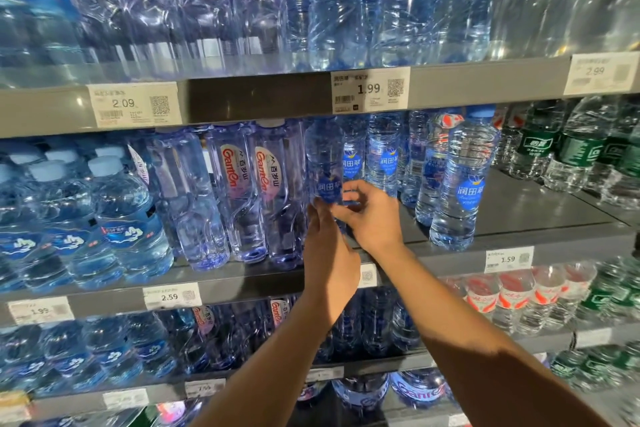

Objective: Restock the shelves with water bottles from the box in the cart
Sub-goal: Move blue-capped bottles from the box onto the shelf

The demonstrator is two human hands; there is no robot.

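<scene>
A clear water bottle [323, 163] with a blue heart-shaped label stands upright at the front of the middle shelf [519, 215]. My left hand [327, 253] grips its lower left side. From the right, my right hand [372, 215] curls its fingers round the bottle at label height. Several bottles of the same brand [384, 156] stand behind it. One more matching bottle [460, 180] stands alone further right at the shelf's front. The box and cart are out of view.
Purple-tinted Ganten bottles [249, 191] stand close on the left, and blue-label bottles [128, 218] further left. Green-label bottles [575, 149] fill the right end. Bare shelf shows between my right hand and the lone bottle. Price tags [370, 90] line the shelf edges.
</scene>
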